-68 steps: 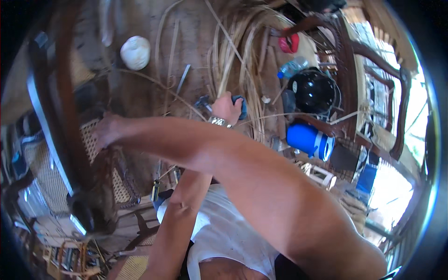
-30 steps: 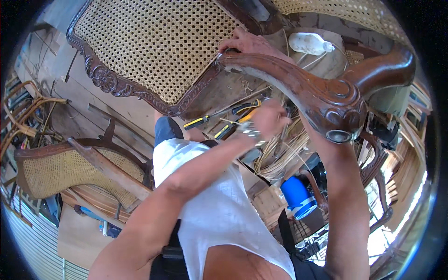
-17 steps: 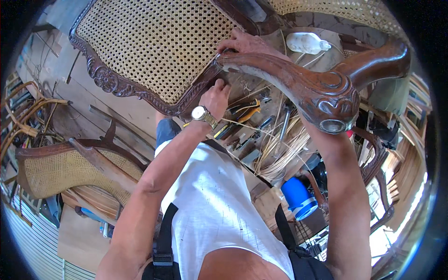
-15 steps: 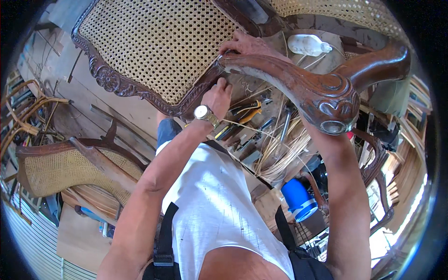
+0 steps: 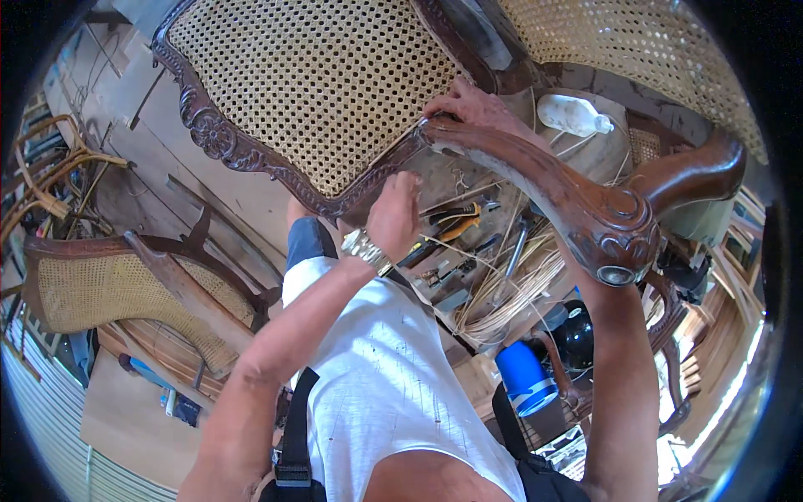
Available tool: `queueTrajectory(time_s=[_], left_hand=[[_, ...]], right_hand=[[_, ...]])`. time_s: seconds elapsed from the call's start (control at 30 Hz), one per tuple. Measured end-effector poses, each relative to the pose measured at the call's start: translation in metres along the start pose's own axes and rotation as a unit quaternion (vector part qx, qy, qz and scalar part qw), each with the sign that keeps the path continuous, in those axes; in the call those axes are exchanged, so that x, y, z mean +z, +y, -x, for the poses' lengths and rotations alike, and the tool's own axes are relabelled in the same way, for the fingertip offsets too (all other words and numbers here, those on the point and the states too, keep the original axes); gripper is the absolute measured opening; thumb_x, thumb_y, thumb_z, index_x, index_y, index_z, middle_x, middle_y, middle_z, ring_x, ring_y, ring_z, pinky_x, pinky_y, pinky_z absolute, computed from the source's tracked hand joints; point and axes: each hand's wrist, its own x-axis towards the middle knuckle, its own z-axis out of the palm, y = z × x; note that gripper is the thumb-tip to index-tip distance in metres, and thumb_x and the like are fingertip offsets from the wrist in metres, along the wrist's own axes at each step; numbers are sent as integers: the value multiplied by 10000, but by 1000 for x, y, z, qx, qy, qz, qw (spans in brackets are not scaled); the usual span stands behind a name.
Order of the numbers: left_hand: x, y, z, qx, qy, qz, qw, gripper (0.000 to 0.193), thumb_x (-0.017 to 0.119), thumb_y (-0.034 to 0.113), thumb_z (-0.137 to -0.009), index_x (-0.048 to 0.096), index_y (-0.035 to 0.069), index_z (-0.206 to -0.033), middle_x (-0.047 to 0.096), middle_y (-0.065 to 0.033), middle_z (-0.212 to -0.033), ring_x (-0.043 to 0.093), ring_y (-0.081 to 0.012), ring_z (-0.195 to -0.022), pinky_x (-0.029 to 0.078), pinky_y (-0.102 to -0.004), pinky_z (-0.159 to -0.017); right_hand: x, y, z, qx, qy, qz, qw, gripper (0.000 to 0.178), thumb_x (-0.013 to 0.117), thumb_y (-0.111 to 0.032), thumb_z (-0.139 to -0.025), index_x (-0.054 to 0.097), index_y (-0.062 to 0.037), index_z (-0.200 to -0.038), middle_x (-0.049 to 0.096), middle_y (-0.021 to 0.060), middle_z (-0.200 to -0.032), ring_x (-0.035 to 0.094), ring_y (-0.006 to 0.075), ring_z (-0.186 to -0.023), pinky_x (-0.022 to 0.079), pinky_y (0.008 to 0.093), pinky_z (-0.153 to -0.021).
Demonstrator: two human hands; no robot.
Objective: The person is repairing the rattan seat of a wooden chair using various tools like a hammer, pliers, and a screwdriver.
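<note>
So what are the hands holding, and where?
The right hand grips the dark carved wooden chair where arm meets caned back. The left hand touches the frame's lower edge; a grip cannot be told.

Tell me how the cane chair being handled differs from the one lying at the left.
The carved cane chair is held up close, both hands on it: left hand, right hand; the plainer cane chair lies untouched on the floor. The first frame has scrolled carving, the second straight rails. Both have woven cane panels in dark wood.
</note>
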Motion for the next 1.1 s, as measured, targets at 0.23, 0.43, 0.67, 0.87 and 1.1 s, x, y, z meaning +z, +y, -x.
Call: queueTrajectory(time_s=[0.23,0.43,0.67,0.87,1.1], left_hand=[[-33,-9,6,-253,-11,239,937,237,631,69,-1025,679,-16,-1241,692,-37,-932,623,-95,-778,537,-277,-696],[-47,-7,-9,-189,31,271,943,210,644,69,-1023,722,-13,-1200,698,-49,-979,645,-108,-800,530,-263,-722],[-55,-15,-47,-25,63,92,993,195,664,80,-1029,744,-14,-1180,714,-69,-1028,685,-142,-865,546,-282,-768],[-54,-5,-78,-123,78,183,972,199,729,122,-996,753,-3,-1148,739,-42,-870,686,-109,-814,562,-279,-748],[-32,-2,-98,-170,52,281,943,179,745,140,-993,757,3,-1108,744,-20,-869,675,-68,-744,586,-247,-670]], right_hand=[[-1,1,-2,-18,11,-16,1000,382,712,-540,-931,686,-303,-1229,574,120,-1089,663,342,-1081,538,481,-917],[-4,-6,0,14,-1,-37,999,353,731,-489,-922,708,-288,-1212,585,112,-1078,653,333,-1095,536,472,-921],[-6,-9,-1,10,2,-26,1000,359,739,-484,-917,718,-284,-1215,581,118,-1068,649,327,-1090,533,467,-932],[-2,-4,-2,21,-6,-17,1000,358,736,-473,-921,719,-286,-1225,588,120,-1096,648,326,-1131,527,477,-957],[3,1,-3,22,-12,-10,1000,390,726,-502,-921,710,-300,-1253,596,126,-1168,645,346,-1168,523,508,-979]])
